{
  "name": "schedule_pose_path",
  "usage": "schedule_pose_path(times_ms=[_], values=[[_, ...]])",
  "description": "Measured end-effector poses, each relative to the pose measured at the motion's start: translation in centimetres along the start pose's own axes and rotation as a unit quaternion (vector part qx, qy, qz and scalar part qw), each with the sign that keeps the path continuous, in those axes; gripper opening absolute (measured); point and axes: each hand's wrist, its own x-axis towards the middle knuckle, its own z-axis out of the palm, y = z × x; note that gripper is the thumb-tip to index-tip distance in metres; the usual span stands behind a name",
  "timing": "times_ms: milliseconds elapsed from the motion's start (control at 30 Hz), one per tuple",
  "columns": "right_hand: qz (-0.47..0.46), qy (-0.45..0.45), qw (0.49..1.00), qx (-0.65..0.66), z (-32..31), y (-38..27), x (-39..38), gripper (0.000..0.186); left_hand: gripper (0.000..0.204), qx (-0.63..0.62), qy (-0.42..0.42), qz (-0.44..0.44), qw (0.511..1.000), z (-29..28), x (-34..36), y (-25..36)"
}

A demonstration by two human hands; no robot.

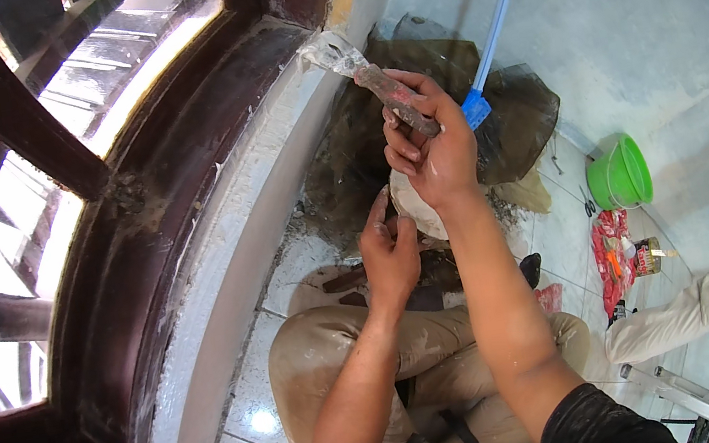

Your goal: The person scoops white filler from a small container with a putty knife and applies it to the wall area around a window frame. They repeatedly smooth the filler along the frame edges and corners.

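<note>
My right hand (443, 138) is closed around the handle of a putty knife (395, 99). White paste coats its blade, which touches the white sill (297, 91) near the corner below the dark wooden window frame (176, 148). Lower down, my left hand (390, 248) pinches the edge of a pale, rounded, dish-like thing (415, 207), partly hidden by my right hand and wrist; its exact kind and contents cannot be made out.
Dark plastic sheeting (516, 126) lies bunched on the tiled floor by the wall. A blue-headed long-handled tool (489, 47) leans there. A green bucket (618, 172), red plastic bag (612, 255) and tin can (648, 257) stand right, near another person's trousered leg (702, 306) and a ladder (687, 391).
</note>
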Motion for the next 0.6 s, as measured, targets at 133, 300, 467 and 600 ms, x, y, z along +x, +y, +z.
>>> schedule_pose_path(times_ms=[133, 300, 467, 600], values=[[0.002, -0.006, 1.0, -0.025, -0.5, 0.3, 0.9, 0.044, 0.059, 0.007, -0.002, 0.01, 1.0, -0.1, 0.1, -0.2], [-0.015, 0.02, 0.999, -0.038, -1.1, 1.1, 2.1, 0.04, 0.057, 0.038, -0.036, -0.012, 0.999, -0.6, 0.2, -0.3], [-0.053, 0.023, 0.998, -0.031, -1.2, 0.3, 3.6, 0.036, 0.057, 0.025, -0.034, -0.001, 0.999, -0.3, 0.3, -0.4], [-0.069, 0.016, 0.993, -0.099, -0.8, 0.8, 4.2, 0.033, 0.058, 0.014, -0.001, -0.004, 1.0, -0.1, 0.1, -0.6]])
